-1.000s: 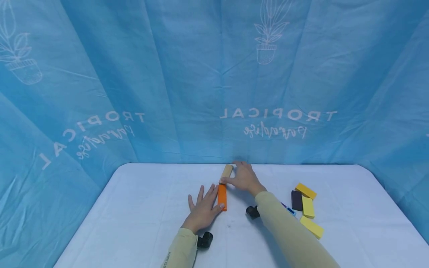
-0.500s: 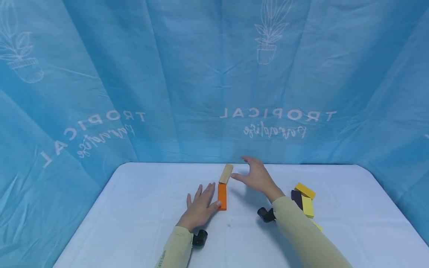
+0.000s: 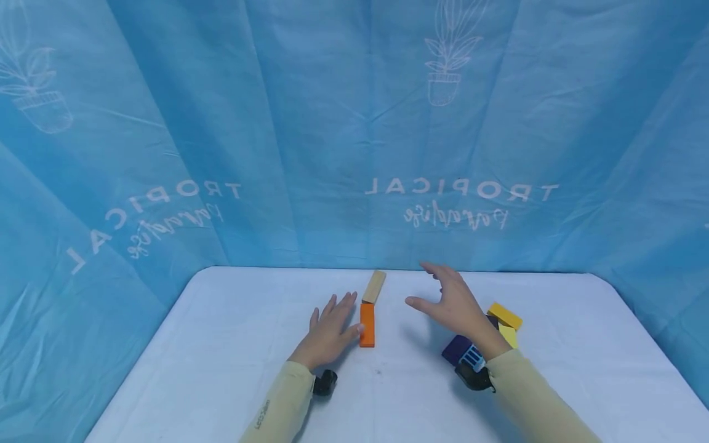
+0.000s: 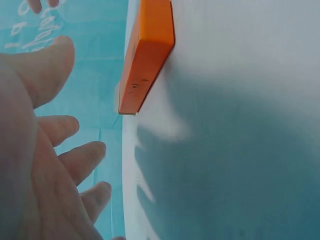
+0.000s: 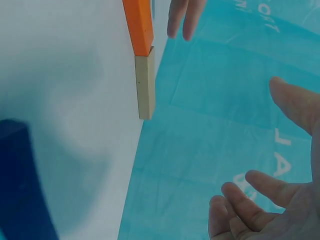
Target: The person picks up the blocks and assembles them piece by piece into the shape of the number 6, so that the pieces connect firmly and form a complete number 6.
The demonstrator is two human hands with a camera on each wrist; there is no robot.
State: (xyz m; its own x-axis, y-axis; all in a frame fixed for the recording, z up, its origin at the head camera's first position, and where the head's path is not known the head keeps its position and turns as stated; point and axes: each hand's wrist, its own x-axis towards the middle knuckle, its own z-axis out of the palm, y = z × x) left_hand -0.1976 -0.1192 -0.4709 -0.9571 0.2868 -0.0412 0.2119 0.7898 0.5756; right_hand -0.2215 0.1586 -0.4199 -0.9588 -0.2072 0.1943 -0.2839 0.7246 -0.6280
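Observation:
An orange block (image 3: 367, 326) lies lengthwise near the middle of the white table, and a plain wooden block (image 3: 374, 287) meets its far end at a slight angle. My left hand (image 3: 328, 335) is left of the orange block, fingers spread, the thumb overlapping its edge in the head view. In the left wrist view that hand (image 4: 45, 135) hovers apart from the orange block (image 4: 147, 55) and casts a shadow on the cloth. My right hand (image 3: 451, 301) is raised right of the blocks, thumb and fingers spread, holding nothing. In the right wrist view the wooden block (image 5: 145, 85) touches the orange one.
Under the right wrist lies a dark blue block (image 3: 456, 349) beside a light blue patterned piece (image 3: 472, 358). Farther right are an orange-yellow block (image 3: 505, 315), a yellow block (image 3: 508, 335) and a dark block (image 3: 492, 321), partly behind the forearm. A blue curtain (image 3: 332, 154) hangs behind the table.
My right hand has let go of the wooden block and moved right, away from it. My left hand has lifted and shifted slightly left from the orange block.

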